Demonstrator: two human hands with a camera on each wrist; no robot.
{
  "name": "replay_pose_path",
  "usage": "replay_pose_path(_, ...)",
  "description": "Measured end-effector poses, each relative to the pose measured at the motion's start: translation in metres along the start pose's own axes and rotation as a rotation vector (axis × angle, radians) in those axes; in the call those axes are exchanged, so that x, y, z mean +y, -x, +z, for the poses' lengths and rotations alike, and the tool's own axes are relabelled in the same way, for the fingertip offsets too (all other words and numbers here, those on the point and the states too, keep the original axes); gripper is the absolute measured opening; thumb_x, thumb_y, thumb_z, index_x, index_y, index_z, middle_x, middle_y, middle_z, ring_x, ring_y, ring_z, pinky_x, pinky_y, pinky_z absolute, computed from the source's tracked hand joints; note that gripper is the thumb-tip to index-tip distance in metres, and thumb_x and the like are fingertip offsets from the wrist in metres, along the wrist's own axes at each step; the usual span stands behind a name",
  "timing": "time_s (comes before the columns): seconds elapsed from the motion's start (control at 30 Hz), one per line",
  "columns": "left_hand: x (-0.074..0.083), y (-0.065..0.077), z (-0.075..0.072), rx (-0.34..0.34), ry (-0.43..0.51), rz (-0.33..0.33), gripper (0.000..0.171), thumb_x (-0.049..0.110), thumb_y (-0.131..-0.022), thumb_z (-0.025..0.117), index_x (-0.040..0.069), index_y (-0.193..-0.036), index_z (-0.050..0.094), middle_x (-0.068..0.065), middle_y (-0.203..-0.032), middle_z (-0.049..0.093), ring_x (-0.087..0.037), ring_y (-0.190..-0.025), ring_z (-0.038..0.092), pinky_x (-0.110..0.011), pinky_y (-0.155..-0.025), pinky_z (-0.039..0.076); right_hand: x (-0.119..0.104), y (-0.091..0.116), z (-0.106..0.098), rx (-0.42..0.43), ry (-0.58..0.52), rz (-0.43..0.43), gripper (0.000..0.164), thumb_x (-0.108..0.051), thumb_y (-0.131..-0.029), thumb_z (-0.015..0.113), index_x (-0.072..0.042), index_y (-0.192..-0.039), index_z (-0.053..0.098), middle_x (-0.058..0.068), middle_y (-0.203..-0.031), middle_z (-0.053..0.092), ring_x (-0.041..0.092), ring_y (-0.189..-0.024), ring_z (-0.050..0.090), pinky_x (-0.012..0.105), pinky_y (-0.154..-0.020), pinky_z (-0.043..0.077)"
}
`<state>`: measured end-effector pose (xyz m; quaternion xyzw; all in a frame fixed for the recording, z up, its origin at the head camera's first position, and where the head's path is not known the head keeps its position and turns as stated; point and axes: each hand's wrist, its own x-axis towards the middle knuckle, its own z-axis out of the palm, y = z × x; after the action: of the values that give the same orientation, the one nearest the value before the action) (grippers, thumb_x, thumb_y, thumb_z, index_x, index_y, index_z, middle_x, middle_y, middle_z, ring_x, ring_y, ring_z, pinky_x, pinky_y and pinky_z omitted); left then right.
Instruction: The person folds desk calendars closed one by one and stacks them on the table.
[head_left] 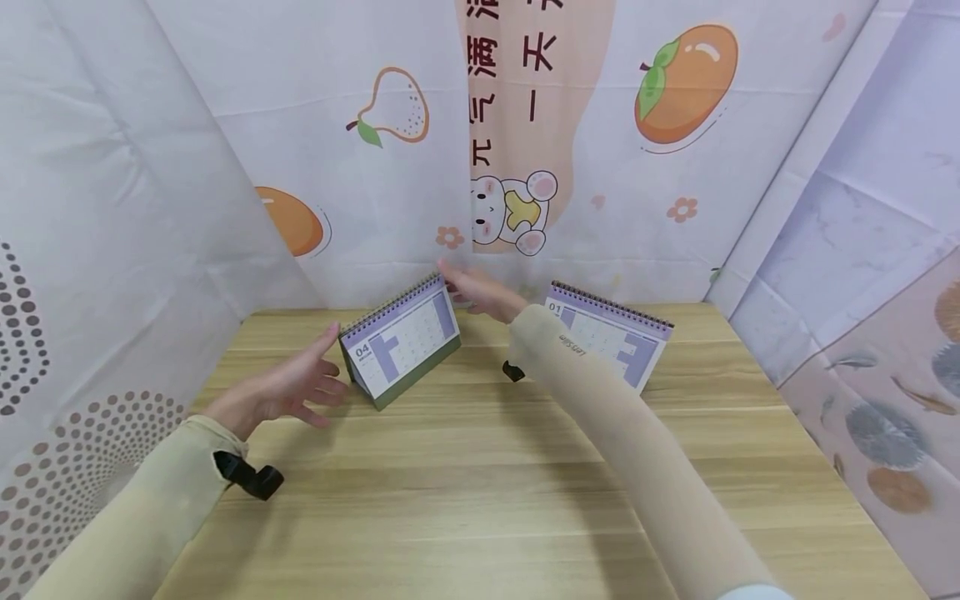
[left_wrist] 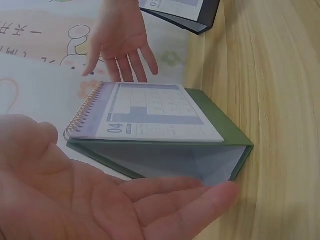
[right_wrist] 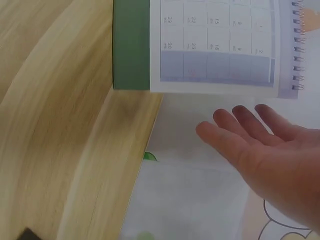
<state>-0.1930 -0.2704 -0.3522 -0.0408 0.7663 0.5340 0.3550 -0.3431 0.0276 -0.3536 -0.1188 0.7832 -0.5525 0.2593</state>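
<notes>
A spiral-bound desk calendar (head_left: 408, 337) with a green stand, its page marked 04, stands tilted on the wooden table. At its left end is my left hand (head_left: 300, 385), palm turned toward it and fingers extended. My right hand (head_left: 483, 293) reaches to the other end, near the top of the spiral binding. In the left wrist view the calendar (left_wrist: 155, 112) lies between both palms, its hollow triangular end facing my left fingers. The right wrist view shows my right hand (right_wrist: 270, 150) apart from the page edge, fingers straight.
A second desk calendar (head_left: 600, 329), marked 01, stands to the right, partly hidden by my right sleeve (head_left: 600, 400). Behind the wooden table (head_left: 450, 500) hangs a white fruit-print cloth (head_left: 300, 100). More cloth (head_left: 847, 208) covers the right side.
</notes>
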Motion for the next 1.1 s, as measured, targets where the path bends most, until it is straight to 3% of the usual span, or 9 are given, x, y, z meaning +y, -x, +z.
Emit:
replay_pose_path(0.27,0.002,-0.003,0.0,-0.021,0.018,-0.009,0.129,0.09,-0.086,0.012,-0.02,-0.151,-0.008,-0.045,-0.155,0.011,-0.058,-0.144,0.019,-0.061,-0.1,0.046,-0.005,-0.007,0.014,0.038,0.003,0.015,0.074,-0.068,-0.101,0.038,-0.018,-0.156,0.041,0.009,-0.16,0.038,0.037,-0.141,0.042,0.056,-0.114,0.032)
replay_pose_path(0.5,0.004,-0.006,-0.003,-0.008,0.002,0.003,0.127,0.088,-0.088,0.012,-0.021,-0.15,-0.007,-0.046,-0.155,0.009,-0.057,-0.143,0.021,-0.063,-0.103,0.043,-0.004,-0.008,0.024,0.108,0.011,0.037,0.067,-0.062,-0.101,0.047,-0.011,-0.144,0.054,0.009,-0.154,0.045,0.036,-0.137,0.046,0.058,-0.113,0.032)
replay_pose_path(0.8,0.0,-0.012,-0.005,0.002,0.0,0.045,0.119,0.083,-0.092,0.011,-0.018,-0.153,0.002,-0.043,-0.156,0.013,-0.056,-0.143,0.024,-0.065,-0.108,0.036,0.0,-0.008,0.033,0.193,0.024,0.072,0.069,-0.068,-0.095,0.053,-0.013,-0.136,0.061,0.011,-0.149,0.049,0.035,-0.128,0.052,0.062,-0.111,0.033)
replay_pose_path(1.1,0.002,-0.017,-0.004,0.017,0.021,0.109,0.1,0.072,-0.1,0.011,-0.009,-0.158,0.002,-0.043,-0.155,0.015,-0.057,-0.142,0.024,-0.066,-0.103,0.04,-0.004,-0.007,0.027,0.183,0.032,0.061,0.072,-0.062,-0.098,0.053,-0.008,-0.146,0.051,0.014,-0.153,0.043,0.037,-0.131,0.048,0.061,-0.114,0.03)
